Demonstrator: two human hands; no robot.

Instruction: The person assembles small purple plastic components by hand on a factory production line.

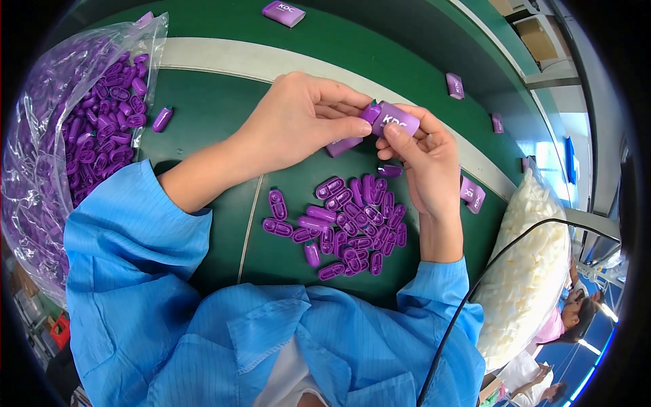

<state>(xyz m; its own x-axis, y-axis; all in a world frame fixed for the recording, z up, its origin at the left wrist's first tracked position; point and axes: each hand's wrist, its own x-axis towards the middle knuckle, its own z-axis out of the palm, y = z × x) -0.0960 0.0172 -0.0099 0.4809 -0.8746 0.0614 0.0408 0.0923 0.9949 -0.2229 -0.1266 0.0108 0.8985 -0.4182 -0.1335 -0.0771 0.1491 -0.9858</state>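
Note:
My right hand (426,152) is closed on a flat purple case (397,119) with white lettering, its thumb across the front. My left hand (298,119) pinches a small purple plastic piece with a dark green tip (371,112) at the case's left end; whether it sits inside the case cannot be seen. Just below the fingers, another purple case (344,146) lies partly hidden. A glossy purple piece (390,170) is by my right palm. Between my forearms, a loose pile of hollow purple oval shells (352,227) covers the green worktop (217,115).
A clear bag (102,129) full of purple shells stands at left, with one shell (163,119) beside it. Purple cases (284,13) sit on the green strip beyond a pale rail (224,54). At right are more cases (472,195), a bag of cream pieces (529,264) and a black cable (468,293).

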